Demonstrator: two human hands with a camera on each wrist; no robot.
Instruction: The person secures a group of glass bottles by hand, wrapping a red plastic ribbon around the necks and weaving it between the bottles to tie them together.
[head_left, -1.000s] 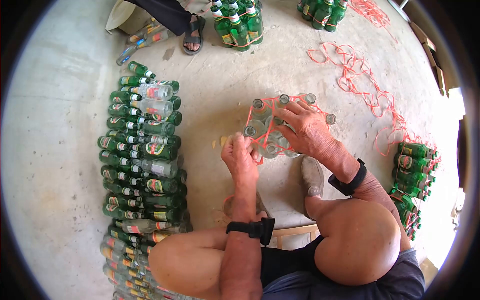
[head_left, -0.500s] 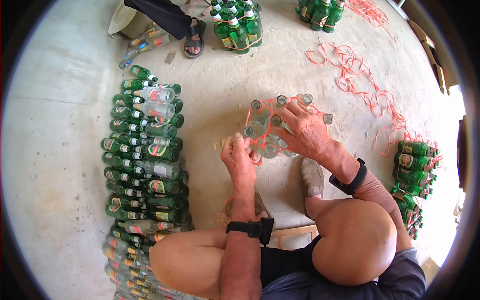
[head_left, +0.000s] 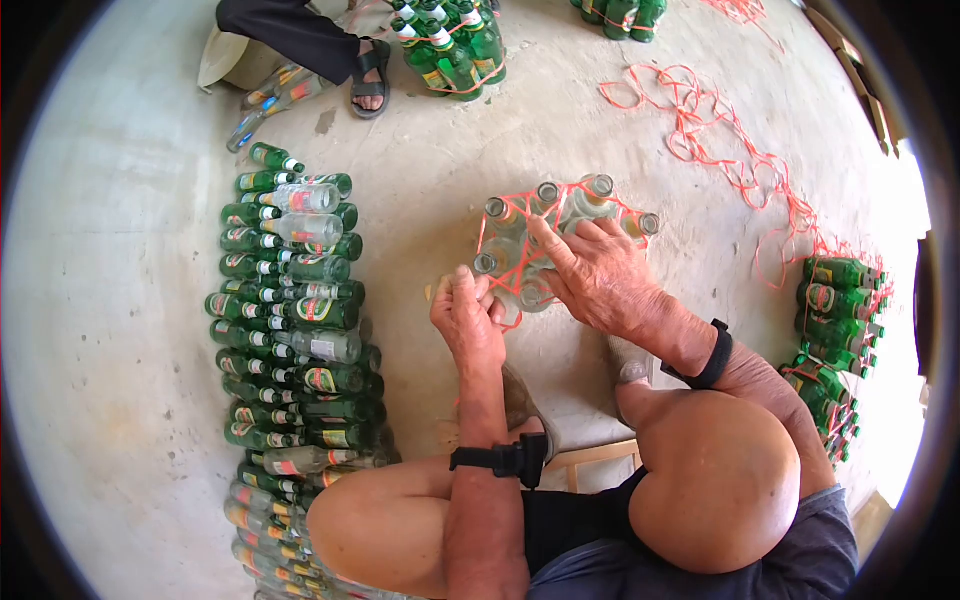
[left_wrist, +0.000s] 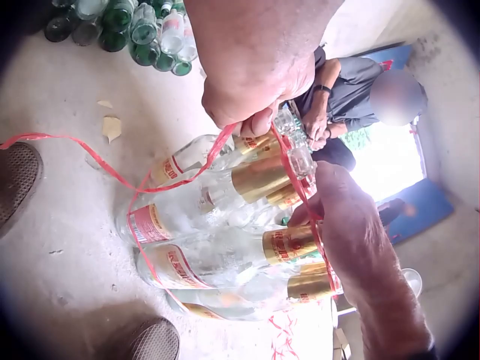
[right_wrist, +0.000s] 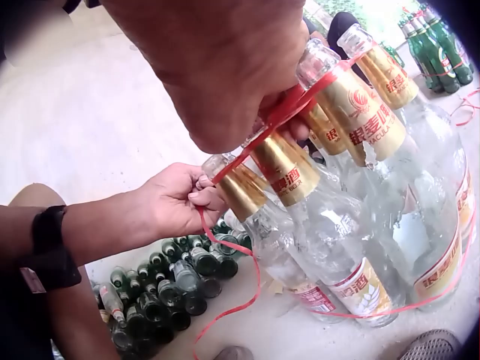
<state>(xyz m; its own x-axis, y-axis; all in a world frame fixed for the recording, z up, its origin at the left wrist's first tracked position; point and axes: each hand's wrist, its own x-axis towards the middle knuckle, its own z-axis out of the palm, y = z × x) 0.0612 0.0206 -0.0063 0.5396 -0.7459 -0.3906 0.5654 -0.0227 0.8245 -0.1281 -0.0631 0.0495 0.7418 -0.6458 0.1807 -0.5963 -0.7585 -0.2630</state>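
Note:
Clear glass bottles with gold foil necks stand upright in a cluster before the person. Red plastic strap runs around their lower bodies and crosses between the necks. At the cluster's near left corner, the left hand pinches the strap beside a bottle mouth, with a loose tail hanging below. The right hand is over the bottle tops, its fingers among the necks, gripping the strap where it crosses. In the right wrist view its fingertips are partly hidden behind the strap and necks.
Stacked green and clear bottles lie in a long row at left. Tied green bottles stand ahead, near another person's sandalled foot. Loose red strap trails over the floor at right, towards bundled green bottles lying there.
The right hand has shifted slightly across the necks, its index finger now reaching out straighter over the strap. The left hand keeps its pinch at the corner. The head view has tilted a little.

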